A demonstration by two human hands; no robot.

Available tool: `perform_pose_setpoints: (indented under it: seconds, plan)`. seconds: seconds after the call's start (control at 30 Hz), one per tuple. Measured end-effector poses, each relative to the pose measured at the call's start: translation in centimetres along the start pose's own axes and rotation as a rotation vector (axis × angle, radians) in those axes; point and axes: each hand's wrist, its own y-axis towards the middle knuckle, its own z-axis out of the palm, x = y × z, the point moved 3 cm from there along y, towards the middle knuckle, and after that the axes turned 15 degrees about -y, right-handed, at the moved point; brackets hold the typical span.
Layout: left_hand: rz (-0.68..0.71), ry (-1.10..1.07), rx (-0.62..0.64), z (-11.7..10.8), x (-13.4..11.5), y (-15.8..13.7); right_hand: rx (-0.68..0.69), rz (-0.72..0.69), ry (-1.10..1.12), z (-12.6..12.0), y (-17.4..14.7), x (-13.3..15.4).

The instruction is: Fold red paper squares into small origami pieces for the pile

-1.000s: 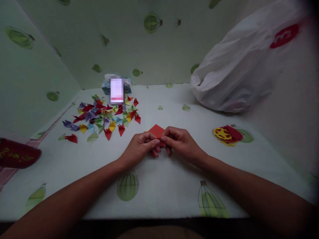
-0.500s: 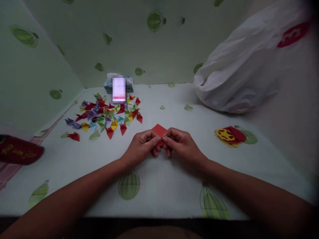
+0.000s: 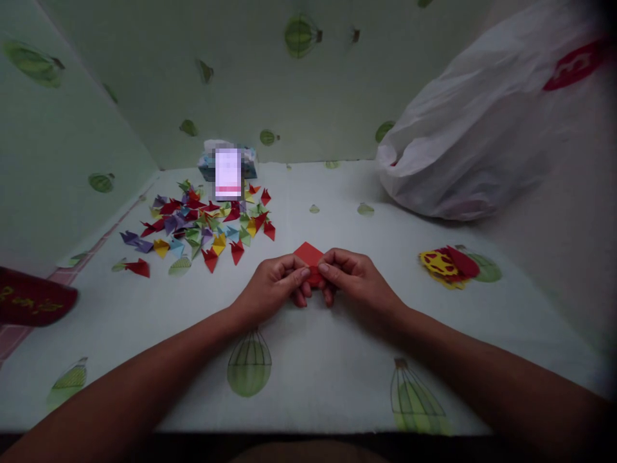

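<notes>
1. Red origami paper sits at table centre, btwn both hands, one corner pointing away from the person; can't tell if it's lifted or resting on the tablecloth.
2. L hand pinches its near L side, thumb on top, fingers curled under; R hand does likewise on the R. Hands are v. close, thumbs nearly meeting.
3. Two-sided grip prob. keeps the small sheet taut & square, w/ thumbs free to press a crease. Near edge looks doubled, but fingers cover most of it, so exact fold unclear.
4. Folded paper pile, multicolour, pointy, lies far L, apart from the hands; presumably set aside there to leave elbow room. One red folded piece lies at its near L edge.
5. Phone, screen lit (blurred), stands upright behind the pile, hiding part of the tissue box; prob. propped on it for viewing.
6. R side: red & yellow paper cut-outs, stacked, near the R hand but not touching; white plastic bag bulks up behind, blocking the far R corner.
7. Dark red item w/ yellow lettering at L edge, partly out of view; type unclear.
</notes>
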Motion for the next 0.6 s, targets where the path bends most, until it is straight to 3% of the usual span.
perform_pose_setpoints:
  seconds: [0.33,0.6]
  plan:
    - [-0.083,-0.137,0.002,-0.62,0.27,0.39,-0.019,0.064,0.077,-0.33,0.15,0.21]
    - [-0.028,0.006,-0.032,-0.8,0.01,0.45,-0.029,0.132,0.215,-0.22,0.27,-0.59]
